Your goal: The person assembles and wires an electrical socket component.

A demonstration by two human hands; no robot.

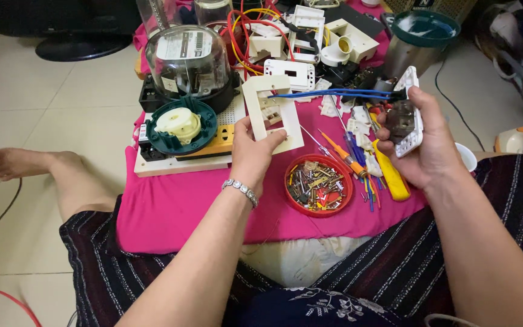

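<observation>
My left hand [251,151] grips a cream rectangular switch cover plate [272,111] by its lower edge, held upright over the pink cloth [177,206]. My right hand [420,142] holds a white switch module [408,115] with a dark back; blue wires [328,94] run from its top toward the left, behind the plate. Between the hands sits a round red lid [319,184] full of small screws and metal parts.
A glass-domed electric meter [187,60] and a green round base with a yellow part [181,126] stand at the left on a white board. Screwdrivers [346,158], white sockets [290,74], red and yellow wires and a teal-lidded container [424,30] crowd the back. A bare foot [7,162] rests on the tiled floor.
</observation>
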